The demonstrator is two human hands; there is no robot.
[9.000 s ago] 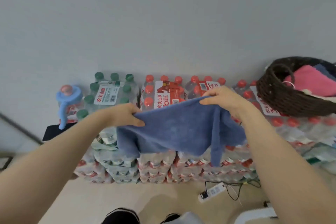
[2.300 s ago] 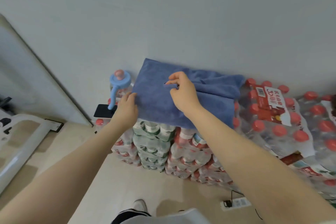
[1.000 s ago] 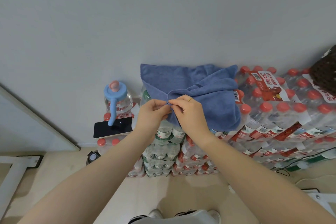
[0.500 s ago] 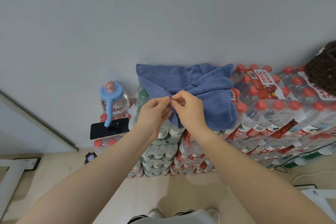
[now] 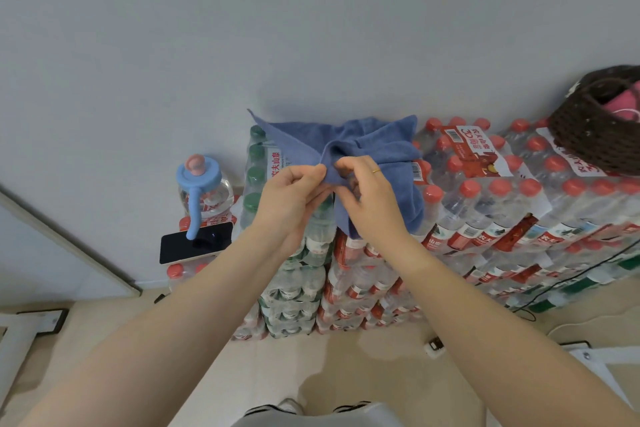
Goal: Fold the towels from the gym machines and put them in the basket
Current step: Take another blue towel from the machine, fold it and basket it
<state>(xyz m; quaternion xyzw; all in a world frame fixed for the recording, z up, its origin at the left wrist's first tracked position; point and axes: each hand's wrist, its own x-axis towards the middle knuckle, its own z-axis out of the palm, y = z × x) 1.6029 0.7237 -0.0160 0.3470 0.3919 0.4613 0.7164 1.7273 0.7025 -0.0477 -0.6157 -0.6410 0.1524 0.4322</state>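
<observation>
A blue towel (image 5: 374,146) lies bunched on top of stacked packs of water bottles (image 5: 485,204) against the wall. My left hand (image 5: 291,198) pinches its near edge between thumb and fingers. My right hand (image 5: 370,194) pinches the same edge just to the right, the two hands almost touching. The towel's left corner sticks up toward the wall and its right part hangs over the front of the packs. A dark woven basket (image 5: 588,135) sits on the packs at the far right, with a pink towel (image 5: 627,104) inside.
A big water jug with a blue pump top (image 5: 201,180) and a black phone (image 5: 195,246) sit on lower packs to the left. A cable (image 5: 554,288) hangs down the packs on the right. White frame parts lie on the floor at both sides.
My hands have brought the towel's near edge together and lifted it slightly. The towel has bunched toward the middle, baring green-capped bottles at the left. More of the basket shows.
</observation>
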